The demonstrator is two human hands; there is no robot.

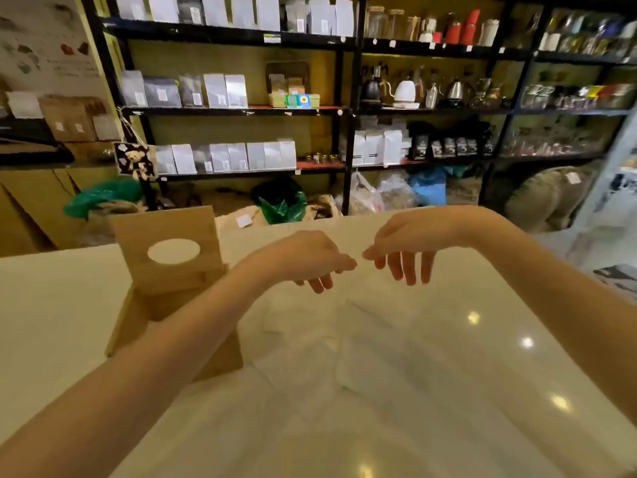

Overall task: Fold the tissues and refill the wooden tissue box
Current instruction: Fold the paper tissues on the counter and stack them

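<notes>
Left hand (310,258) and right hand (410,243) hung over the table (51,298), fingers loosely spread and drooping, thumb tips nearly meeting. Tissues (344,357) lay flat below the fingers; whether either pinched a sheet could not be told. Wooden tissue box (165,267) stood left of them.

I see both bare hands raised over the pale counter (69,298), the left hand (306,258) and the right hand (410,244) almost meeting at the fingertips, fingers drooping down; whether they pinch anything I cannot tell, as the picture is blurred. Below them lies a spread white tissue (344,357), creased and flat on the counter. To my left stands the wooden tissue box (165,326) with its lid (169,250) propped upright, oval opening facing me, and black shelves (348,108) of bags and kettles fill the background.
</notes>
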